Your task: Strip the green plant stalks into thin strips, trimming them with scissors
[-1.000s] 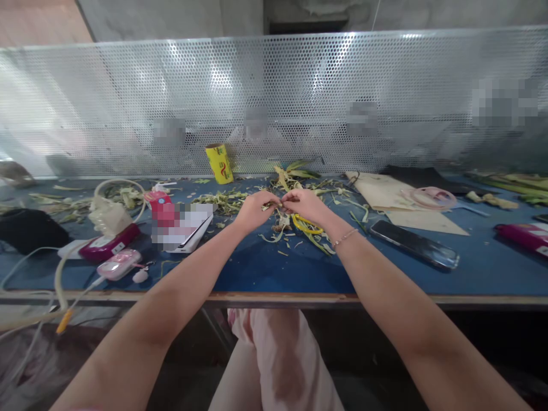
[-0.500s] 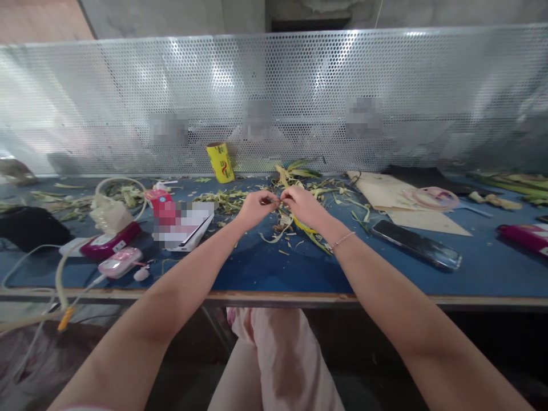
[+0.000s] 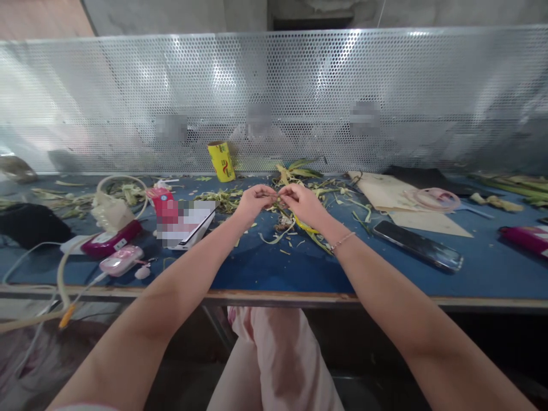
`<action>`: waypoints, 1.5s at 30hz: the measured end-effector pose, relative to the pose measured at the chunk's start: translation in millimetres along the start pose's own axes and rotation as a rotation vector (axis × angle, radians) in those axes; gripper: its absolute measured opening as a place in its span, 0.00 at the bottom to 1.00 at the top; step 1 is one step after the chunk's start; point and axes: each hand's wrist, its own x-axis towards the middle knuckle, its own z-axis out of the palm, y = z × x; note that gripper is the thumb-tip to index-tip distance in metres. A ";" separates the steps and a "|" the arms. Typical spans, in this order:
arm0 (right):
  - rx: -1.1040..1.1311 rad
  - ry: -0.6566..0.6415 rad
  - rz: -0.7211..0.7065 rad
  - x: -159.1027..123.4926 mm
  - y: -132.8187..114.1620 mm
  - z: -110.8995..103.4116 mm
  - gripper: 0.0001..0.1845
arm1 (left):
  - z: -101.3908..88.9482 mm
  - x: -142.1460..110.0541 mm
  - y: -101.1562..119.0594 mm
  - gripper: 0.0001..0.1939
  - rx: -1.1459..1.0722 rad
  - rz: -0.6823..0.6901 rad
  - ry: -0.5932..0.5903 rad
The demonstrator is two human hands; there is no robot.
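My left hand (image 3: pixel 256 202) and my right hand (image 3: pixel 302 204) meet fingertip to fingertip over the middle of the blue table. Both are closed in a pinch, and whatever lies between the fingertips is too small to make out. Pale green plant scraps (image 3: pixel 220 201) are strewn around and beneath them. Just behind the fingers lies a clump of longer green leaves (image 3: pixel 300 168). Something yellow (image 3: pixel 305 226) shows partly under my right hand, mostly hidden by it. Small dry peelings (image 3: pixel 282 224) lie in front of the fingers.
A yellow cardboard tube (image 3: pixel 221 161) stands before the perforated metal screen (image 3: pixel 299 85). To the left are a phone on a stand (image 3: pixel 194 224), a red packet (image 3: pixel 162 205) and a magenta power block (image 3: pixel 112 238) with cables. A dark phone (image 3: pixel 417 245) and brown paper (image 3: pixel 381 194) lie right.
The fingers of my left hand have straightened a little toward the right fingertips. Both hands stay at about the same spot, and the view has shifted slightly.
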 end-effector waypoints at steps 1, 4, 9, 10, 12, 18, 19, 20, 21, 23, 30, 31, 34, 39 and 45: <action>0.036 -0.006 0.018 0.2 0.8 0.9 0.06 | 0.0 -0.1 0.6 0.12 -0.001 -0.008 0.010; 0.094 -0.002 0.038 0.2 3.2 3.5 0.07 | -0.5 0.0 0.0 0.13 -0.024 -0.032 0.026; 0.168 0.047 0.072 -0.2 4.6 4.7 0.07 | -0.8 0.1 -1.0 0.14 -0.054 -0.106 0.015; 0.175 0.060 0.096 0.1 4.5 4.2 0.07 | -0.4 0.0 -0.3 0.13 -0.068 -0.114 0.011; 0.208 0.078 0.152 1.3 4.8 3.0 0.07 | 0.7 0.0 1.8 0.10 -0.115 -0.122 0.014; 0.367 0.125 0.220 5.3 11.8 1.8 0.09 | 1.7 1.4 2.2 0.05 -0.157 -0.071 0.016; 0.389 0.128 0.227 5.5 12.5 2.0 0.09 | 1.6 1.4 1.3 0.06 -0.147 -0.062 0.010; 0.408 0.127 0.235 5.4 12.8 2.3 0.09 | 1.4 1.3 0.4 0.06 -0.133 -0.054 0.005; 0.427 0.127 0.244 5.3 12.7 2.5 0.09 | 1.2 1.2 -0.4 0.07 -0.118 -0.051 0.004; 0.461 0.124 0.261 4.8 11.6 2.8 0.10 | 1.0 0.8 -1.5 0.08 -0.092 -0.046 0.011; 0.585 0.110 0.339 4.6 3.6 2.2 0.12 | 0.5 0.8 -1.1 0.05 -0.135 -0.013 -0.009; 0.596 0.110 0.348 4.8 2.7 1.7 0.12 | 0.4 0.9 -0.9 0.04 -0.160 -0.014 -0.016; 0.616 0.127 0.355 5.3 1.4 -0.2 0.12 | 0.3 0.3 -0.2 0.05 -0.207 -0.022 -0.040; 0.555 0.132 0.325 5.4 2.0 -2.1 0.09 | 1.5 -1.6 0.6 0.07 -0.225 -0.030 -0.041; 0.426 0.093 0.252 5.2 6.6 -0.7 0.10 | 0.1 0.4 -3.0 0.05 -0.285 -0.072 -0.034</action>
